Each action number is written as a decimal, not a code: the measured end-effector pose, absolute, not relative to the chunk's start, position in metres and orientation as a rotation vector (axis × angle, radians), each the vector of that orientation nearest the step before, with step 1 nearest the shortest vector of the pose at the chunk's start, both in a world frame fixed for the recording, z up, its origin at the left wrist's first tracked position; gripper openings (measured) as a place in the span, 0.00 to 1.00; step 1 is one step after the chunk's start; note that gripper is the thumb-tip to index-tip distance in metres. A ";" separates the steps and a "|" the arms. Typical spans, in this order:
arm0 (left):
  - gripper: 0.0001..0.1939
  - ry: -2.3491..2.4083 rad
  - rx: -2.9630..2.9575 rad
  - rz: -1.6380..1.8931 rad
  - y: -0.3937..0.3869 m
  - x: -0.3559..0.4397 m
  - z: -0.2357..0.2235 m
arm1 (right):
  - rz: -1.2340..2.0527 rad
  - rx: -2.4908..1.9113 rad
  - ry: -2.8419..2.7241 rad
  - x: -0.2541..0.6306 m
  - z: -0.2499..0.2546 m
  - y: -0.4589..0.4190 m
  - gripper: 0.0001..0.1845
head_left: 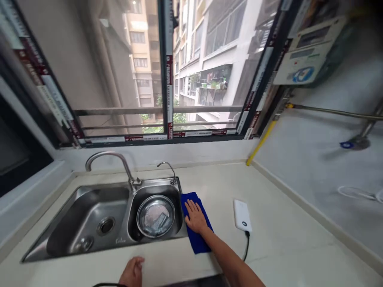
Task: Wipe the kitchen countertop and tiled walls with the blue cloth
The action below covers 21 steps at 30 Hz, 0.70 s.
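A blue cloth (200,241) lies on the counter, its left edge against the right rim of the sink. My right hand (196,217) rests flat on the upper part of this cloth, fingers stretched out and slightly apart. My left hand (132,272) is low in the view, near the counter's front edge below the sink. Its fingers are loosely curled, and no object shows in them. Left of the cloth, the smaller sink bowl (131,228) holds a round metal basin (145,207) with a shiny, crumpled clear-looking item (160,224) inside.
A larger sink bowl (72,211) with a curved faucet (124,161) is at left. A small tap (167,165) stands behind the basin. Right of the cloth lies a white power bank (241,213) with a black cable (247,244). A yellow pipe (261,142) runs up the corner.
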State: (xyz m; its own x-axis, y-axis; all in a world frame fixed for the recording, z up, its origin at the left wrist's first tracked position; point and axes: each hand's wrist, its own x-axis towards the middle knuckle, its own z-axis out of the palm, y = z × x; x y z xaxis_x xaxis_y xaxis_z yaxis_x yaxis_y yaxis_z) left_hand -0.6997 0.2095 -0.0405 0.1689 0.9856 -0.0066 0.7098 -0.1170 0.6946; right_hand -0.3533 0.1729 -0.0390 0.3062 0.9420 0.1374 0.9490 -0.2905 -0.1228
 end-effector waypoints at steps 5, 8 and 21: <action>0.18 1.672 1.812 0.566 0.214 -0.740 -0.014 | -0.124 -2.496 -1.651 -0.384 -0.047 0.152 0.35; 0.16 1.837 1.739 0.567 0.226 -0.778 -0.006 | -0.149 -2.514 -1.630 -0.404 -0.048 0.142 0.34; 0.20 2.291 1.267 0.671 0.244 -0.787 -0.017 | -0.266 -2.275 -1.628 -0.513 -0.070 0.121 0.24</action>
State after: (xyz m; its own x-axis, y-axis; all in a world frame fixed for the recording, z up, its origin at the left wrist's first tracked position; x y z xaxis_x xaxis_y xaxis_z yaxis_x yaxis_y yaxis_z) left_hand -0.7868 0.2441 -0.0172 -0.4866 0.8625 -0.1388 0.6515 0.4642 0.6000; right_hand -0.5129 0.1215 -0.0697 0.3294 0.8818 0.3375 0.9434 -0.2925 -0.1564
